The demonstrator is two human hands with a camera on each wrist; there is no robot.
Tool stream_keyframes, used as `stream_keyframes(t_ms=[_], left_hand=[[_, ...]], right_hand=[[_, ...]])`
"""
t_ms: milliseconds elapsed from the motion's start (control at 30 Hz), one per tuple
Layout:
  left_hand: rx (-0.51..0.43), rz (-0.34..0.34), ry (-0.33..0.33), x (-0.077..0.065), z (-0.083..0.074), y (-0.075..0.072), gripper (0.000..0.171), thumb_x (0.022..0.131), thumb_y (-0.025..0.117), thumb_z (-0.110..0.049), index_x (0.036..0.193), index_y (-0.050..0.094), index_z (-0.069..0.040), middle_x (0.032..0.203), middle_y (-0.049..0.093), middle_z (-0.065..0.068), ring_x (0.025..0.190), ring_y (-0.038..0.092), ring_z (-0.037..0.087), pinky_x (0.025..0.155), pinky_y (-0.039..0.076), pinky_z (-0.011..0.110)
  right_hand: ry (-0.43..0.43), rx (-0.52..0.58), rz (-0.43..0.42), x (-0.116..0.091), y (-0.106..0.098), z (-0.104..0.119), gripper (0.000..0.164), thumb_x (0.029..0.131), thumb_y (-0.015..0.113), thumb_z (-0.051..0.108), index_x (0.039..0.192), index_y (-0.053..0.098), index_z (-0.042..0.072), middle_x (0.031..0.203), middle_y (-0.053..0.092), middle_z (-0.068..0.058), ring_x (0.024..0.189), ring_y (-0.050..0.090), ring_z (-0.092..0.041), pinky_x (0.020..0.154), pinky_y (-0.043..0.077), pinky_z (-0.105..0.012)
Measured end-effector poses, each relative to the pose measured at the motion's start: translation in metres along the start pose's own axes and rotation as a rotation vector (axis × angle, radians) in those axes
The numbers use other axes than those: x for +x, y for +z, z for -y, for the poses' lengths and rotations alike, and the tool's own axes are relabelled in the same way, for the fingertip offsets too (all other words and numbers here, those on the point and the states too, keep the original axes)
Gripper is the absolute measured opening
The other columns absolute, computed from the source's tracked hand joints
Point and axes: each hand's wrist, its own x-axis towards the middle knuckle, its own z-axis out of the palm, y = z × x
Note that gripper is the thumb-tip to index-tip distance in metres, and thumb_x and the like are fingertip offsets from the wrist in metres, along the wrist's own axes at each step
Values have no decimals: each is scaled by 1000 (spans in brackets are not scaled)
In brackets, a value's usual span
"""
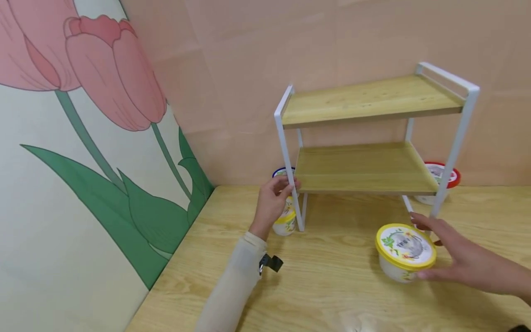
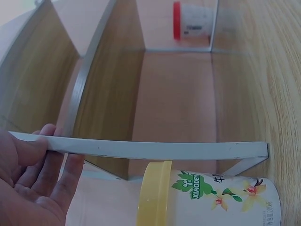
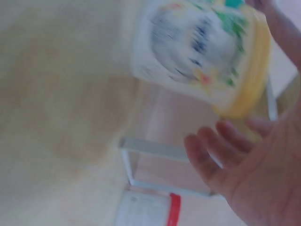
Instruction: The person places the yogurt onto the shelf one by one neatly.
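Observation:
My left hand point(image 1: 271, 203) grips the left white post of a two-tier shelf rack point(image 1: 365, 166), thumb on one side and fingers on the other. Beside that post, below the hand, stands a yellow-lidded tub point(image 1: 284, 227) printed with vanilla flowers; in the left wrist view this tub point(image 2: 221, 200) is close to the post. My right hand point(image 1: 469, 258) is spread around the right side of another yellow-lidded tub point(image 1: 405, 251) in front of the rack. Its thumb is at the tub's side, and the fingers look loosely extended in the right wrist view, which is blurred.
A red-lidded tub point(image 1: 439, 173) stands behind the rack's right post. Part of a blue-rimmed tub point(image 1: 279, 172) shows behind the left hand. A panel with painted tulips point(image 1: 112, 78) borders the wooden table point(image 1: 199, 276) on the left, and a pinkish backdrop point(image 1: 232, 69) is behind.

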Motion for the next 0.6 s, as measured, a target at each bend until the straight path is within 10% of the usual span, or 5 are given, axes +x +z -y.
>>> stream_keyframes(t_ms=[300, 600], left_hand=[[1, 0, 3, 0, -1, -2, 22, 96, 60, 2, 116, 65, 9, 110, 72, 26, 106, 69, 39, 93, 56, 50], [6, 15, 19, 3, 6, 0, 22, 96, 60, 1, 116, 65, 8, 111, 73, 25, 107, 69, 38, 93, 57, 48]], right_hand=[[-44, 72, 227, 17, -22, -8, 109, 70, 90, 21, 157, 25, 16, 157, 30, 18, 133, 23, 20, 92, 32, -7], [70, -16, 144, 20, -9, -6, 101, 69, 91, 32, 152, 36, 20, 135, 54, 10, 114, 46, 14, 81, 43, -11]])
